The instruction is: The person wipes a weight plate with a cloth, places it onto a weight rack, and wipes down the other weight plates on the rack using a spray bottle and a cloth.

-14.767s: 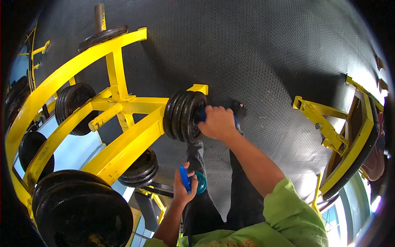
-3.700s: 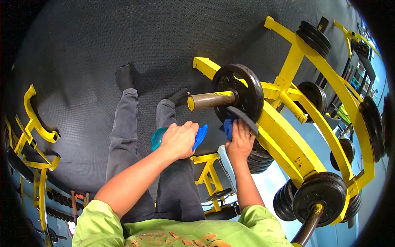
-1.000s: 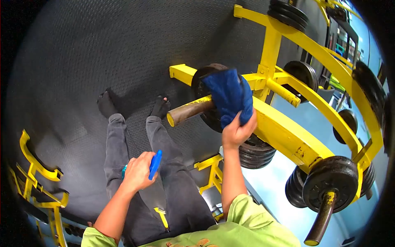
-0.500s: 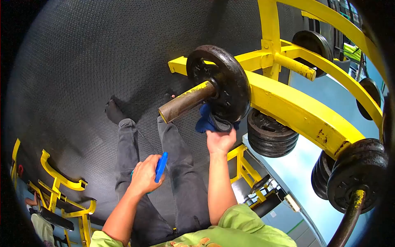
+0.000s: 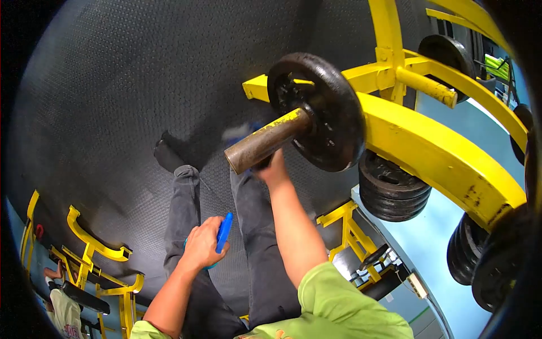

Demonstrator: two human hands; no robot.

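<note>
My left hand (image 5: 205, 243) is wrapped round a spray bottle with a blue trigger (image 5: 224, 232); only a little of its teal body shows past the fingers. Under the bare metal peg (image 5: 268, 140) is my right hand (image 5: 273, 168), its fingers partly hidden behind the peg. It grips a blue cloth (image 5: 239, 133), which is smeared by motion and shows on the peg's far side. A black weight plate (image 5: 317, 113) hangs on that peg, against the yellow rack (image 5: 435, 150), and my right hand is apart from it.
Stacked black plates (image 5: 392, 189) hang below the rack's beam, with more plates (image 5: 466, 248) at the lower right. Dark textured matting (image 5: 124, 101) covers the floor. Yellow gym equipment (image 5: 93, 243) stands at the lower left, where another person (image 5: 65, 308) is partly visible.
My right hand has moved with the cloth from the plate's lower edge, leftward to beneath and beyond the peg. My left hand still holds the bottle. The view has shifted slightly.
</note>
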